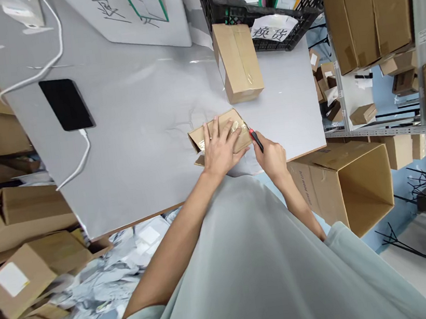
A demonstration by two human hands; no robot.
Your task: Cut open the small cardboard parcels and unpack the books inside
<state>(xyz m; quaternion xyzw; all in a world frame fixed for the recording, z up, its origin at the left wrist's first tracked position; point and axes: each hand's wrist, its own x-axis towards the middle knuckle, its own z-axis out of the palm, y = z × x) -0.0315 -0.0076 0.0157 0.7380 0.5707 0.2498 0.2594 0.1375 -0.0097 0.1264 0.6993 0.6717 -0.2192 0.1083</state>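
Note:
Near the table's front edge lies a small cardboard box with clear tape on it and an open end at its left. My left hand rests flat on top of this box, fingers spread and pressing down. My right hand is closed round a utility knife with a red and black handle. Its thin blade points up and left, against the right end of the box. Just behind stands a second, taped cardboard box.
A black crate of books and packets stands at the back right, beside a white box. On the grey table lie a phone and white cable. Cartons are piled left; an open carton stands right.

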